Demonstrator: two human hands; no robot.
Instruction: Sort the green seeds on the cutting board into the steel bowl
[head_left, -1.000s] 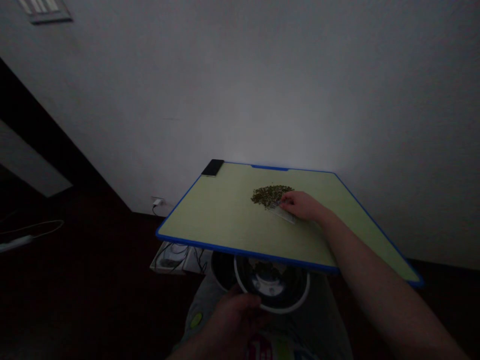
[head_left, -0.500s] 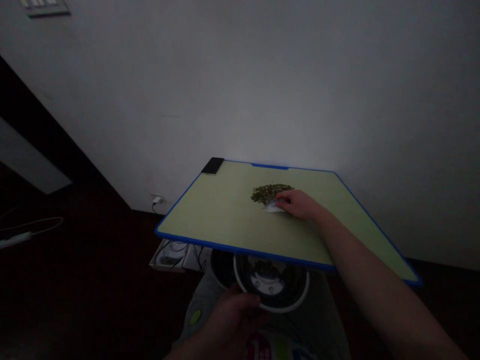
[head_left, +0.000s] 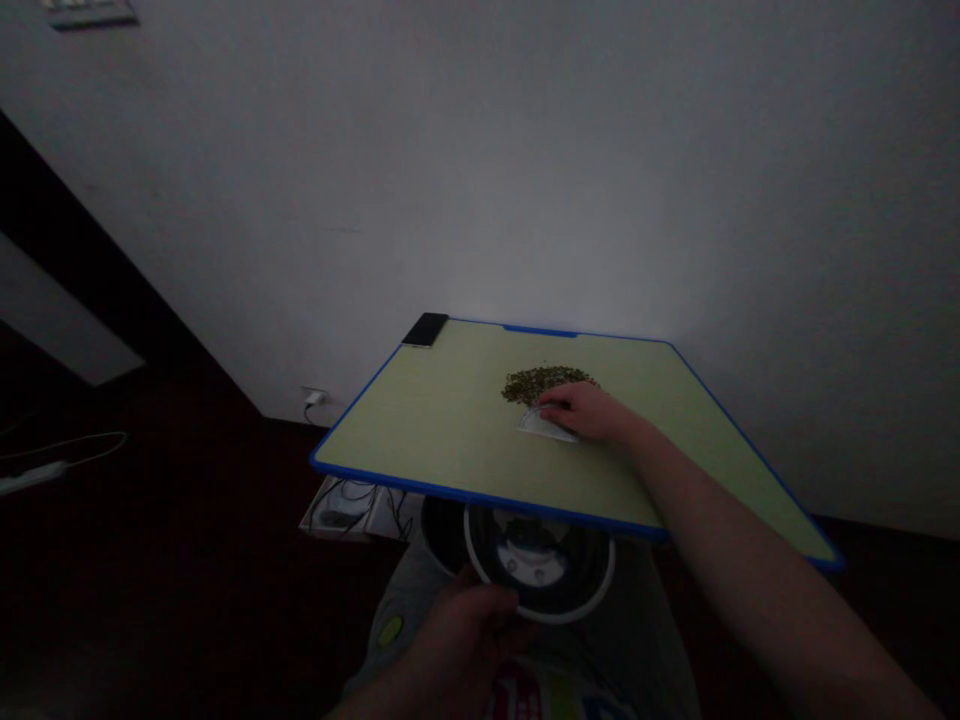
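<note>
loosely spread grains [head_left: 534, 384], speckled olive-brown; protractor [head_left: 544, 428] clear, half-round; bowl [head_left: 571, 600] shiny inside

I wear grey trousers [head_left: 405, 598], their cloth dim in this light, with a small oval yellow-green patch [head_left: 390, 631] on the left leg, while my hands [head_left: 589, 411] and forearms [head_left: 727, 535] are bare as far as they show.

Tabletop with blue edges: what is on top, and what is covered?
On the tabletop are a dark device, a pile of brownish pieces and a clear half-round plate. The right hand covers part of the plate and whatever lies beneath.
</note>
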